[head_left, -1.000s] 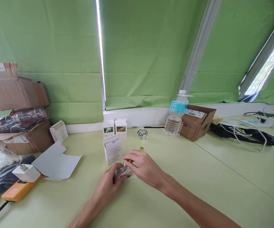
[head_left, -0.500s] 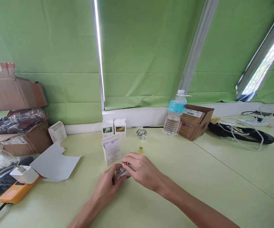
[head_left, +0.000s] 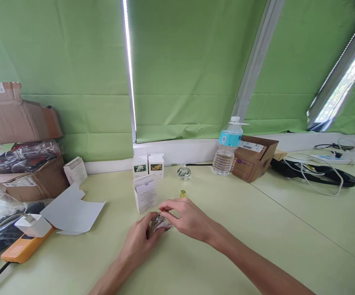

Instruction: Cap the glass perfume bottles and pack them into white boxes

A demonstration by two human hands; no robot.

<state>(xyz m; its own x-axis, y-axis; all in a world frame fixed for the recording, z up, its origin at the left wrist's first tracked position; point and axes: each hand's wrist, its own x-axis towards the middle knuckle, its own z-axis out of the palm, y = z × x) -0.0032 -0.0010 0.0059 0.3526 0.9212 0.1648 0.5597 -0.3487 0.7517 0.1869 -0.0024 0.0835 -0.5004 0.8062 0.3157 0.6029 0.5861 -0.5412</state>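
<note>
My left hand [head_left: 139,236] is wrapped round the side of a small clear glass perfume bottle [head_left: 160,222], keeping it low at the table surface. My right hand [head_left: 185,217] pinches the bottle's neck with thumb and fingertips; a reddish-gold glint shows there, but the fingers cover most of it. Just beyond the right hand stands a small gold cap [head_left: 183,194]. Farther back is a faceted clear glass piece [head_left: 184,172]. An opened white carton [head_left: 146,194] stands upright behind the left hand.
Two small white boxes with flower pictures [head_left: 148,166] stand against the wall. A water bottle [head_left: 226,149] and brown carton [head_left: 254,157] are at back right. To the left lie a white paper sheet [head_left: 73,211], an orange power strip [head_left: 23,248] and stacked cardboard boxes [head_left: 26,119].
My right hand's fingers have shifted slightly at the bottle's neck, and a gap now shows between thumb and forefinger. The left hand keeps its hold; the view has moved very slightly.
</note>
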